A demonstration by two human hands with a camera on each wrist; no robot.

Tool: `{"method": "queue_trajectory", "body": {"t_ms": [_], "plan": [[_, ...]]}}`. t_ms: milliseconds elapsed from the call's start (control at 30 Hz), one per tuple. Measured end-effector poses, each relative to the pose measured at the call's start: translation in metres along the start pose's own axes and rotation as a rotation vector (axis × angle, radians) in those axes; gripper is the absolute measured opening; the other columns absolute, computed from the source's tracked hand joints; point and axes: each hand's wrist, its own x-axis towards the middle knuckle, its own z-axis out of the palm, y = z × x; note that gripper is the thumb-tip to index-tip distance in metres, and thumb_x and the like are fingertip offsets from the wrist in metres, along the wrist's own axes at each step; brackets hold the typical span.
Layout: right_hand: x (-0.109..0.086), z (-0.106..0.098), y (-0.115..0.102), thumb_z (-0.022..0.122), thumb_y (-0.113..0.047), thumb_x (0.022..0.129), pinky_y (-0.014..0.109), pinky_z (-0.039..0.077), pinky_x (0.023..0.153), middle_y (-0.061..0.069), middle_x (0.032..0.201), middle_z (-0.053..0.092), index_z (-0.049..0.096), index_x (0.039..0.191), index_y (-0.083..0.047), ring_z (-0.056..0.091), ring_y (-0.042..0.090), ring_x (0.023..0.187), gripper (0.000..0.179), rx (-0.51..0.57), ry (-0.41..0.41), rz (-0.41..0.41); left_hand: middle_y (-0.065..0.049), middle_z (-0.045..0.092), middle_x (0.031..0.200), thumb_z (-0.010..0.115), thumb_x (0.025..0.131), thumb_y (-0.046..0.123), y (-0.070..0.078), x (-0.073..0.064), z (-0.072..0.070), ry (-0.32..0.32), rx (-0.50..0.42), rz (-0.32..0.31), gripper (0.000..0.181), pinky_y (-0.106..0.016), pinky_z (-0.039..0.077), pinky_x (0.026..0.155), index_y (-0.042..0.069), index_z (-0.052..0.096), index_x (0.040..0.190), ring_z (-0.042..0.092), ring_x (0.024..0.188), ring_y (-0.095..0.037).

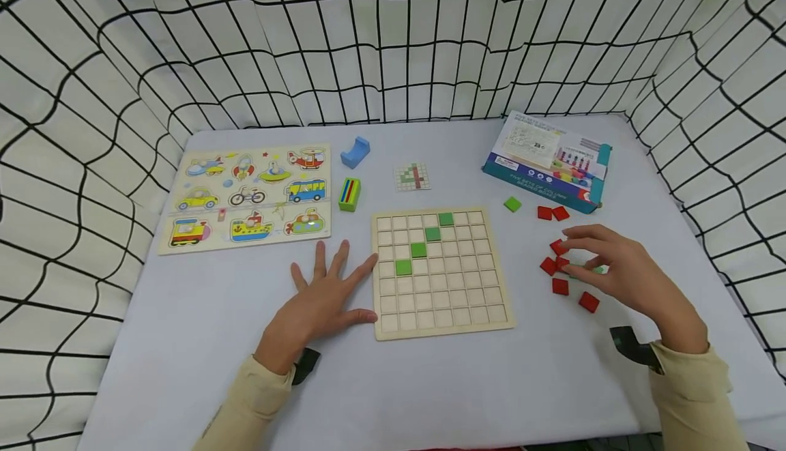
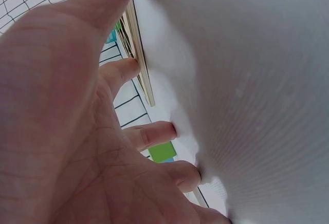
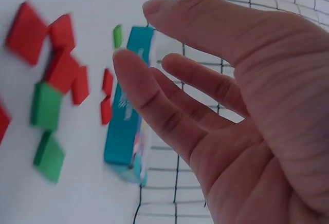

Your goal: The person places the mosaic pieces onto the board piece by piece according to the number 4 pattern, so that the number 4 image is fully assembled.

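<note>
My left hand (image 1: 322,304) rests on the white table with its fingers spread, the index fingertip and thumb at the left edge of a wooden grid board (image 1: 459,300). Several green square tiles (image 1: 419,250) lie in the board's cells along a rising diagonal. To the right, my right hand (image 1: 626,270) is held over a loose group of red square tiles (image 1: 560,286). In the right wrist view its thumb (image 3: 175,12) and fingers stand apart, with nothing between them. Two green tiles (image 3: 46,106) beside the red ones are partly hidden by this hand in the head view.
A teal and white box (image 1: 546,157) lies at the back right, near a loose green tile (image 1: 512,204). Behind the board is a small pattern card (image 1: 412,177). A vehicle puzzle (image 1: 282,198), a blue block (image 1: 355,153) and a striped block (image 1: 349,194) lie left. Black netting (image 1: 381,48) surrounds the table.
</note>
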Motion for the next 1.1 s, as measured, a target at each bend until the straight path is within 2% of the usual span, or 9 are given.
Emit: {"method": "queue_trajectory", "body": {"t_ms": [233,567,767,1000,1100], "plan": [[-0.017,0.012,0.019,0.092,-0.006,0.081,0.023,0.063,0.068,0.022,0.132,0.068,0.076,0.125,-0.002,0.077,0.026,0.084,0.047,0.007,-0.05,0.087,-0.026,0.007,0.18,0.076,0.091,0.062,-0.002,-0.001,0.002,0.005,-0.008,0.015,0.098,-0.095,0.004,0.111,0.034,0.026,0.171,-0.007,0.161,-0.064],[-0.013,0.024,0.025,0.089,-0.003,0.083,0.015,0.056,0.067,0.022,0.121,0.071,0.077,0.122,-0.002,0.071,0.023,0.089,0.041,0.025,-0.112,0.171,-0.025,0.007,0.18,0.077,0.092,0.061,-0.001,-0.003,-0.001,-0.002,-0.01,0.003,0.098,-0.095,0.002,0.112,0.033,0.026,0.171,-0.008,0.161,-0.063],[-0.008,0.024,0.025,0.089,-0.003,0.083,0.015,0.056,0.069,0.022,0.122,0.071,0.077,0.123,0.0,0.071,0.024,0.091,0.042,0.038,-0.123,0.168,-0.025,0.007,0.18,0.077,0.092,0.06,-0.002,-0.006,-0.005,0.007,-0.003,-0.011,0.098,-0.095,0.002,0.112,0.033,0.026,0.171,-0.008,0.161,-0.064],[-0.014,0.02,0.027,0.089,-0.005,0.084,0.015,0.056,0.069,0.021,0.12,0.071,0.076,0.124,0.0,0.071,0.022,0.09,0.042,0.026,-0.135,0.188,-0.025,0.006,0.18,0.078,0.092,0.06,0.001,0.001,-0.002,-0.001,-0.018,0.013,0.099,-0.095,0.001,0.112,0.033,0.026,0.171,-0.01,0.161,-0.063],[-0.012,0.022,0.026,0.089,-0.006,0.084,0.015,0.055,0.068,0.021,0.12,0.071,0.076,0.124,0.0,0.071,0.022,0.09,0.043,0.019,-0.147,0.183,-0.025,0.005,0.18,0.077,0.092,0.06,-0.001,-0.001,-0.002,-0.002,-0.023,0.011,0.098,-0.094,0.0,0.113,0.033,0.026,0.171,-0.01,0.161,-0.063]]}}
